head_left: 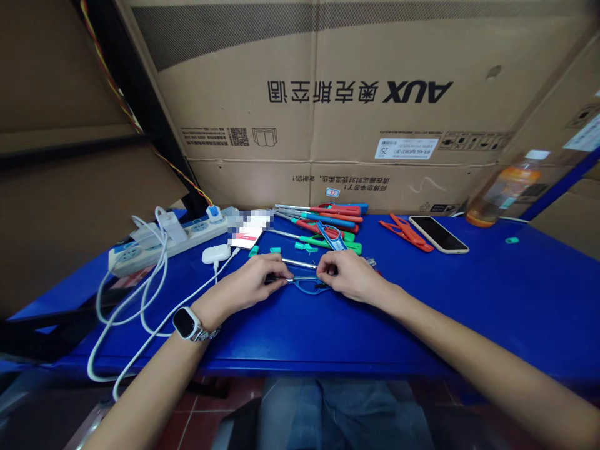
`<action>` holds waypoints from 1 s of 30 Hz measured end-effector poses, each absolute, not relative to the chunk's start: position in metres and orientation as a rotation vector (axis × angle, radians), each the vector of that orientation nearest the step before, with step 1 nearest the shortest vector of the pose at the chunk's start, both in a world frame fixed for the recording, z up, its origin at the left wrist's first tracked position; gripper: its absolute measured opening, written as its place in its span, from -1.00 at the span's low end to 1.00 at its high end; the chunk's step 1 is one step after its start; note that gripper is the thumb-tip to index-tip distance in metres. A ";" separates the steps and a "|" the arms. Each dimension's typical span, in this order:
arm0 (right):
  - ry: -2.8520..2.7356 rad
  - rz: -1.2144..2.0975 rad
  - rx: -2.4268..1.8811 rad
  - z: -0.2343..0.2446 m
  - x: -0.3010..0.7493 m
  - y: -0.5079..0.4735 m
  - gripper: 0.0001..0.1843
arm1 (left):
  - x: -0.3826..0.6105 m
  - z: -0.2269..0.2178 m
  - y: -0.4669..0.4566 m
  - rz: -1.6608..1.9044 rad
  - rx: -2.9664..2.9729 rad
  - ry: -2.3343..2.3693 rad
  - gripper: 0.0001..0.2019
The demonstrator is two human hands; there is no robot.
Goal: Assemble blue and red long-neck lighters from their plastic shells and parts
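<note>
Both hands are at a blue long-nose lighter part (309, 289) lying low over the blue table. My left hand (255, 278) is closed, thumb and forefinger pinching its thin metal tube. My right hand (351, 275) is also closed, its fingertips gripping the handle end by the blue trigger loop. Just beyond the fingers lies another metal tube (299, 264). Behind my right hand is a blue handle piece (332, 236). A pile of red, blue and green long-nose lighters (328, 215) lies farther back. Small green plastic pieces (305, 247) lie near the hands.
On the left are a power strip (192, 234), looped white cables (140, 300), a white earbud case (216, 253) and a partly blurred card (248, 231). To the right sit red handle shells (405, 232), a phone (439, 234) and a bottle (504, 190). A cardboard wall (300, 125) stands behind.
</note>
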State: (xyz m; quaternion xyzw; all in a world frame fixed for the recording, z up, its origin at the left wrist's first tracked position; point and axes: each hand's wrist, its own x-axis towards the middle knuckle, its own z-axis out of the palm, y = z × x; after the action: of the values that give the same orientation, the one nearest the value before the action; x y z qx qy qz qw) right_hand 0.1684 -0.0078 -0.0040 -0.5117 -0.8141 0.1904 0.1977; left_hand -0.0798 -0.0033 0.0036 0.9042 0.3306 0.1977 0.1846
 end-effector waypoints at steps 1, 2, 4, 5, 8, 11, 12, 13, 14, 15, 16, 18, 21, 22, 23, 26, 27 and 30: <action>-2.279 0.535 -1.431 -0.004 0.168 -0.008 -0.92 | -0.080 0.003 -0.003 0.559 2.535 0.928 -0.83; -2.279 0.537 -1.430 -0.004 0.168 -0.008 -0.92 | -0.080 0.003 -0.002 0.561 2.520 0.922 -0.83; -2.279 0.540 -1.429 -0.003 0.168 -0.008 -0.92 | -0.080 0.002 -0.001 0.570 2.494 0.911 -0.84; -2.280 0.540 -1.429 -0.003 0.168 -0.008 -0.92 | -0.080 0.002 -0.001 0.575 2.481 0.909 -0.84; -2.281 0.541 -1.435 -0.002 0.167 -0.009 -0.91 | -0.079 0.002 0.000 0.573 2.447 0.929 -0.86; -2.283 0.540 -1.436 -0.002 0.167 -0.008 -0.91 | -0.078 0.003 0.002 0.552 2.430 0.946 -0.88; -2.285 0.541 -1.433 -0.002 0.167 -0.008 -0.91 | -0.078 0.003 0.002 0.549 2.427 0.942 -0.88; -2.287 0.543 -1.430 -0.002 0.167 -0.008 -0.91 | -0.078 0.003 0.004 0.548 2.424 0.936 -0.88; -2.289 0.545 -1.427 -0.002 0.167 -0.008 -0.91 | -0.078 0.003 0.005 0.548 2.420 0.931 -0.89; -2.291 0.548 -1.425 -0.002 0.168 -0.008 -0.91 | -0.079 0.003 0.006 0.547 2.416 0.928 -0.90; -2.292 0.550 -1.426 -0.002 0.168 -0.008 -0.91 | -0.080 0.003 0.007 0.547 2.413 0.929 -0.90; -2.295 0.553 -1.428 -0.003 0.168 -0.007 -0.91 | -0.081 0.003 0.009 0.543 2.407 0.928 -0.90; -2.297 0.551 -1.422 -0.004 0.169 -0.006 -0.92 | -0.083 0.006 0.008 0.545 2.402 0.888 -0.87; -2.297 0.551 -1.420 -0.005 0.169 -0.005 -0.92 | -0.083 0.007 0.007 0.546 2.399 0.873 -0.86; -2.297 0.551 -1.420 -0.005 0.169 -0.005 -0.92 | -0.084 0.008 0.007 0.542 2.396 0.859 -0.85; -2.292 0.553 -1.419 -0.005 0.169 -0.005 -0.91 | -0.085 0.009 0.004 0.528 2.402 0.841 -0.81; -2.290 0.552 -1.417 -0.005 0.169 -0.005 -0.91 | -0.085 0.009 0.004 0.528 2.408 0.844 -0.80; -2.284 0.552 -1.421 -0.004 0.169 -0.006 -0.92 | -0.085 0.007 0.003 0.549 2.437 0.879 -0.79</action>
State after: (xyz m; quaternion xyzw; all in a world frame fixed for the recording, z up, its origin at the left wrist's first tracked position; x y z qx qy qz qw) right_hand 0.1686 -0.0059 -0.0042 -0.5074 -0.8155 0.1972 0.1966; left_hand -0.0850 0.0027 0.0074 0.8924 0.3217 0.2011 0.2443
